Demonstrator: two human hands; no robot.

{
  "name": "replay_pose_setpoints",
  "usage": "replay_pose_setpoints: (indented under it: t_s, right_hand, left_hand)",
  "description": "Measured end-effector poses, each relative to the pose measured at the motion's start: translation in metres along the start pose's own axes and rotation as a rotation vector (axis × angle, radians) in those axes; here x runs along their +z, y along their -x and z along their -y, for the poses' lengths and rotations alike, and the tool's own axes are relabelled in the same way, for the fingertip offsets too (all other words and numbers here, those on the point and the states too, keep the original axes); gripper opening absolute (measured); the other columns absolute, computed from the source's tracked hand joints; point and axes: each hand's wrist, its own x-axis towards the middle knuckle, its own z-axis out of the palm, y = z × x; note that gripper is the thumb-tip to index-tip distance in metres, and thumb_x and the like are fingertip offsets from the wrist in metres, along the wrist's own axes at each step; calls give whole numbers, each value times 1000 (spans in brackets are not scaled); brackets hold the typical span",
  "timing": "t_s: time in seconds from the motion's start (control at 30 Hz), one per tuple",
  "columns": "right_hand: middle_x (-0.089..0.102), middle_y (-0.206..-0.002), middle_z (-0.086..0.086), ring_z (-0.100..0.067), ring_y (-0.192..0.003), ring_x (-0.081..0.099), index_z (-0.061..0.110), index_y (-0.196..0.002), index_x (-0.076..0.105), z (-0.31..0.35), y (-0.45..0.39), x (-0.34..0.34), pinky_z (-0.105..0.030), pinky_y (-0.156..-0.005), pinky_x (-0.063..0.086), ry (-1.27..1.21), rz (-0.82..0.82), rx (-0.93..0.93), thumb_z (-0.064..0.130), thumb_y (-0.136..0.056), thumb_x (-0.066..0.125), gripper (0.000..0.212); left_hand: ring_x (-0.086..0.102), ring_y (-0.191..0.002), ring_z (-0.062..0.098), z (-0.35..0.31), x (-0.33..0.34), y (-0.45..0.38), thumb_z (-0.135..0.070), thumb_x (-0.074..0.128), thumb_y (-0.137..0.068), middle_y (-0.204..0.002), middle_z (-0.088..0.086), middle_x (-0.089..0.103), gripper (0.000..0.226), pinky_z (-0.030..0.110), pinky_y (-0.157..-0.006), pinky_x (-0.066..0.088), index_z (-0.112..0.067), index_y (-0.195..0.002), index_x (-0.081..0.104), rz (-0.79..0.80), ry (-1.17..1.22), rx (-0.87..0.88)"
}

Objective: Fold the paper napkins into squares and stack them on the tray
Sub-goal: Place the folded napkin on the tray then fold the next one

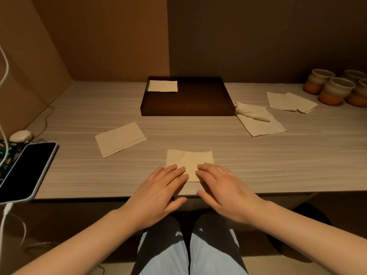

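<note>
A cream paper napkin (189, 160), folded to a near square, lies at the table's front edge. My left hand (158, 193) presses flat on its near left part with straight fingers. My right hand (224, 189) presses its near right part the same way. A dark brown tray (198, 104) stands at the back middle, with one folded napkin square (162, 85) in its far left corner. A half-folded napkin (120, 138) lies left of centre. Loose napkins (260, 121) lie right of the tray, and more flat napkins (289, 102) lie further right.
Several ceramic cups (335, 90) stand at the back right. A phone (24, 171) with a white cable overhangs the table's left front corner, beside a small white case (20, 135). Brown walls close in the left and back.
</note>
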Motion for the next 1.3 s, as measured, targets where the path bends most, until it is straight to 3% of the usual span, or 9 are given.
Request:
replay_pose_setpoints:
  t_s: [0.03,0.1,0.17,0.33,0.47,0.63,0.97,1.13,1.3]
  right_hand:
    - [44,-147,-1,-17,-136,40,19,-142,45,-1,3,1,-31,-113,25,48,-15,-37,47,-97,46,53]
    - [55,-136,-2,-18,-125,51,18,-132,54,-1,7,2,-36,-108,37,112,-25,-103,41,-91,59,47]
    - [60,-128,-1,-17,-117,56,19,-123,59,-1,9,2,-36,-102,44,107,-36,-160,28,-82,74,44]
    - [68,-101,2,-17,-92,63,18,-103,67,0,9,-6,-29,-81,50,51,-96,-223,12,-78,77,27]
    - [67,-92,0,-18,-82,61,16,-100,66,-3,1,-21,-29,-64,50,-29,-135,-203,11,-82,73,19]
    - [67,-90,0,-19,-82,58,16,-97,67,-11,-39,-53,-39,-58,53,-45,-193,-163,17,-89,59,12]
    - [70,-98,2,-16,-88,64,22,-108,67,-38,-158,-119,-32,-70,55,96,-281,-29,19,-93,63,16]
    - [69,-102,-3,-17,-88,62,16,-112,67,-62,-219,-127,-29,-71,52,-40,-320,60,15,-96,58,18]
    - [70,-105,-5,-19,-97,64,15,-112,67,-87,-276,-119,-38,-82,57,-80,-342,67,19,-96,58,19]
  left_hand:
    - [33,-138,13,0,-2,1,-44,54,-91,-149,-8,40,56,31,-114,23,-27,-143,41,-11,-20,23]
    - [51,-114,14,0,-4,1,-26,72,-78,-124,-7,61,55,29,-91,49,-22,-129,54,-59,9,51]
    - [54,-94,13,-2,-8,-1,-19,76,-73,-103,-7,65,47,26,-72,49,-21,-117,60,-82,35,79]
    - [59,-75,12,-5,-19,-7,-16,74,-77,-81,-8,66,17,28,-57,50,-21,-93,70,-79,39,142]
    - [62,-79,12,-1,-35,-12,-23,58,-88,-86,-6,69,17,33,-63,54,-23,-100,71,-48,94,56]
    - [60,-88,3,15,-70,-42,-26,59,-92,-98,-10,68,20,21,-78,51,-28,-111,66,-48,109,-120]
    - [62,-85,11,76,-132,-134,-26,62,-91,-103,-1,69,26,28,-71,57,-19,-116,67,-153,108,-392]
    - [69,-67,11,114,-138,-174,-21,60,-93,-102,2,62,28,19,-53,56,-15,-120,63,-236,354,-525]
    - [68,-86,13,165,-131,-212,-16,62,-92,-103,7,69,28,30,-70,60,-7,-119,64,-260,416,-561]
